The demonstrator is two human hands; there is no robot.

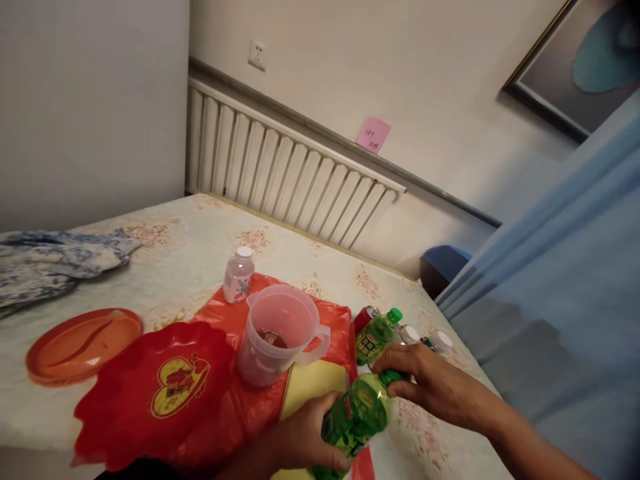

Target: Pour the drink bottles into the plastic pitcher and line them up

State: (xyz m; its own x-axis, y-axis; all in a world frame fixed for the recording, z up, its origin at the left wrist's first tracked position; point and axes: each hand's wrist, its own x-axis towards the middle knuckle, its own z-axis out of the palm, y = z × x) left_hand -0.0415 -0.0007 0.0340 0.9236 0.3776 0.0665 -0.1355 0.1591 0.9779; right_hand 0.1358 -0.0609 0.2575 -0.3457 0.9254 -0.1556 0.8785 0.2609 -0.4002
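A green bottle [356, 417], tilted on its side, is gripped around its body by the left hand [305, 437], while its green cap [391, 377] is pinched by the fingers of the right hand [425, 380]; both hands are thus closed on the same bottle, low above the flowered bench [165, 267]. Just beyond the right hand a second green bottle [376, 337] is seen lying, with a red can [365, 317] beside it and two white-capped bottles [425, 339] close by. Ahead of the left hand a clear plastic jug [277, 337] is stood on a red plastic sheet [240, 400], with a yellow cloth [313, 383] touching the hand. Farther off, a small white-capped bottle [239, 275] is stood upright, and well to the left an orange plate [83, 345] is laid.
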